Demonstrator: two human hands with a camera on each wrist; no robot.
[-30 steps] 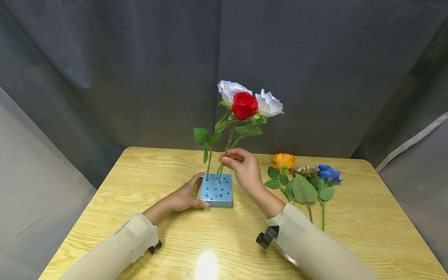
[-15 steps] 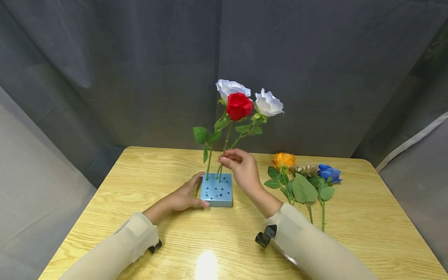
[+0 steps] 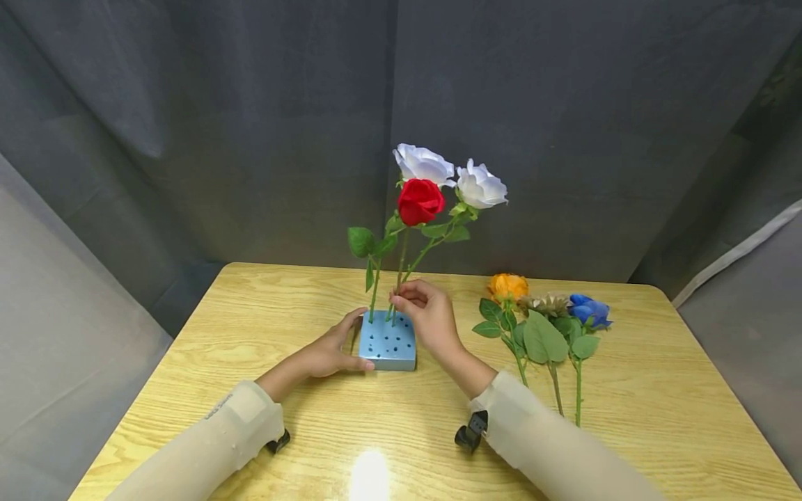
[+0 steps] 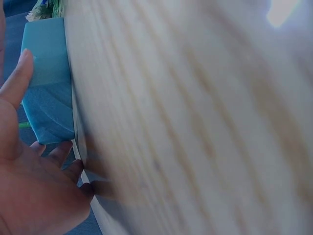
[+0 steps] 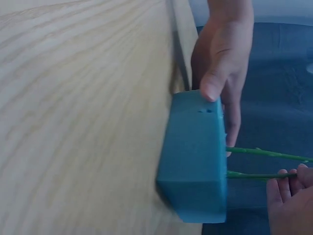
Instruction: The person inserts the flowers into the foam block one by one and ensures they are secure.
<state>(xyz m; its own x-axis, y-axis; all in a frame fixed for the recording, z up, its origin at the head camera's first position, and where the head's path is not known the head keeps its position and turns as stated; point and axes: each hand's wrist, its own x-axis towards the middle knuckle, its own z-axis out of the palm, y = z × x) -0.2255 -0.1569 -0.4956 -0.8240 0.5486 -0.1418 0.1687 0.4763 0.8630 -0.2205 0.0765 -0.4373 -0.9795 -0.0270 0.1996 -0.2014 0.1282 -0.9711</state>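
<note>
In the head view a light blue foam block (image 3: 391, 363) with many small holes lies on the table. My left hand (image 3: 332, 350) holds its left side, thumb at the front corner and fingers behind. My right hand (image 3: 431, 314) pinches the stem of a red rose (image 3: 421, 202) low down, just above the block, with the stem's end at a hole. Two white roses, one behind the red bloom (image 3: 425, 163) and one to its right, stand in the block on leafy stems. The right wrist view shows green stems (image 5: 264, 153) rising from the block (image 5: 193, 147).
On the right of the wooden table (image 3: 658, 390) lie an orange flower (image 3: 509, 287), a beige flower (image 3: 550, 305) and a blue rose (image 3: 590, 311), their leafy stems toward me. A dark grey curtain (image 3: 282, 139) hangs behind the table's far edge.
The red rose has moved left and down, its stem now more upright. My right hand has slid lower toward the block. The left hand and the block have stayed put.
</note>
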